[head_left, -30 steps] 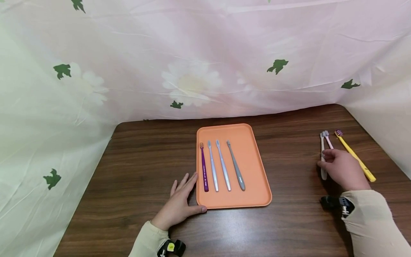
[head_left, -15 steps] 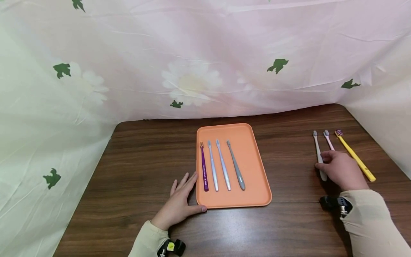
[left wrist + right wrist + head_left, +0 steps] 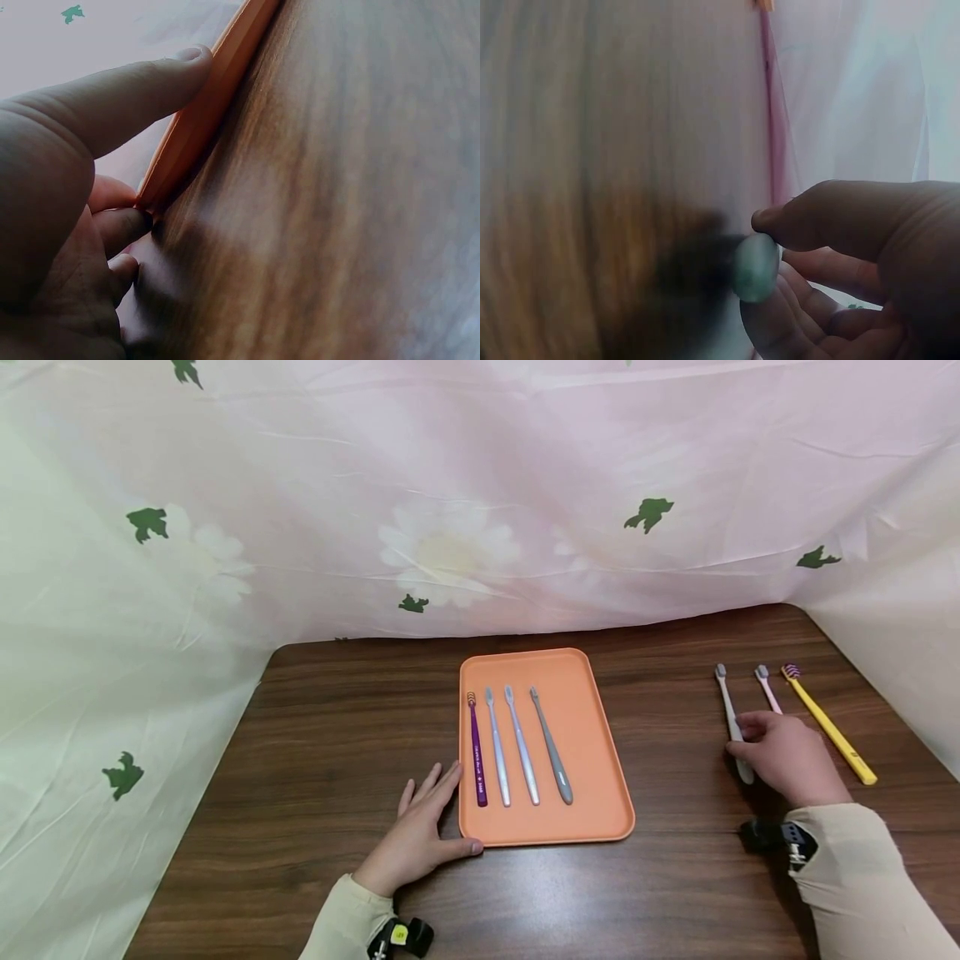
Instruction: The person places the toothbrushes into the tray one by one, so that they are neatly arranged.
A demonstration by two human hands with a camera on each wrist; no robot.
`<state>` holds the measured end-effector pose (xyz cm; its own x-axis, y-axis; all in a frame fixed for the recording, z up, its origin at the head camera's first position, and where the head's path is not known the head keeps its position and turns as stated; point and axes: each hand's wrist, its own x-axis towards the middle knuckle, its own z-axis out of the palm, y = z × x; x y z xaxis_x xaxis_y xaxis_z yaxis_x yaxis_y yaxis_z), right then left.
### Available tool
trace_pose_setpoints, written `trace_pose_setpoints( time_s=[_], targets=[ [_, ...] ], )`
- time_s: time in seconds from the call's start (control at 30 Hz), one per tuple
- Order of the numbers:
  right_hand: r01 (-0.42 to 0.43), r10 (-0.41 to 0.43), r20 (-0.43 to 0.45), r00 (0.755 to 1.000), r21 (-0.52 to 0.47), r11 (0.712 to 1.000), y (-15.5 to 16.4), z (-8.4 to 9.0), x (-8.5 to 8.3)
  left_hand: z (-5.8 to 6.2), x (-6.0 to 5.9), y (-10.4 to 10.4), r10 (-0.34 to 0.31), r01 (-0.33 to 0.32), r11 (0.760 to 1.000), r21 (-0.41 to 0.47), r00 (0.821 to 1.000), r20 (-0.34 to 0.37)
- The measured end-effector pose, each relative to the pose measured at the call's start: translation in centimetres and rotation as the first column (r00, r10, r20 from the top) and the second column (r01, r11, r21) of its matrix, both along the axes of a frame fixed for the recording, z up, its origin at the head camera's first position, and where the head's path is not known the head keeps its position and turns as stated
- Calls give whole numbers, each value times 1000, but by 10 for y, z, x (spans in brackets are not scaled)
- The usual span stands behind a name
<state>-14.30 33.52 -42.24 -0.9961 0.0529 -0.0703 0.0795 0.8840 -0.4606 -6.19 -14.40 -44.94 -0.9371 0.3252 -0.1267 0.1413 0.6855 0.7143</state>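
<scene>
Between thumb and fingers, my right hand (image 3: pixel 793 762) pinches a light grey toothbrush (image 3: pixel 727 700) at the right of the table. Its rounded handle end (image 3: pixel 756 268) sticks out beside the thumb in the right wrist view. Just right of it lie a pink toothbrush (image 3: pixel 770 693), partly hidden by the hand, and a yellow toothbrush (image 3: pixel 832 731) with purple bristles. My left hand (image 3: pixel 420 839), fingers spread, touches the near left corner of an orange tray (image 3: pixel 603 814). On the tray are a purple toothbrush (image 3: pixel 477 752), two pale blue toothbrushes (image 3: pixel 497 747) and a dark grey toothbrush (image 3: pixel 552 752).
The brown wooden table (image 3: pixel 337 727) carries everything. A pale flowered cloth (image 3: pixel 450 485) hangs behind it and at both sides. Bare tabletop separates the tray from the loose toothbrushes on the right.
The light grey toothbrush has shifted left with my right hand, away from the pink one, and a gap now parts them. My left hand and the tray stay put.
</scene>
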Motion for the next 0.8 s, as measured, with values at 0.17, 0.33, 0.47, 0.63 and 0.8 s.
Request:
trace_pose_setpoints(
  time_s=[0.17, 0.33, 0.47, 0.63, 0.8],
  targets=[
    [-7, 7, -25, 1000, -6, 1000, -8, 2, 1, 0, 0, 0, 1, -1, 1000, -3, 1000, 2],
    [-14, 13, -18, 1000, -26, 1000, -15, 5, 2, 1, 0, 0, 3, -3, 1000, -4, 1000, 8],
    [-21, 20, -17, 1000, -49, 999, -20, 7, 3, 0, 0, 0, 3, -3, 1000, -2, 1000, 9],
    [-41, 39, -42, 998, -71, 997, -26, 7, 4, 0, 0, 0, -1, 1, 1000, 5, 1000, 6],
    [-52, 48, -52, 997, -83, 995, -33, 7, 5, 0, 0, 0, -4, 4, 1000, 11, 1000, 0]
  ],
)
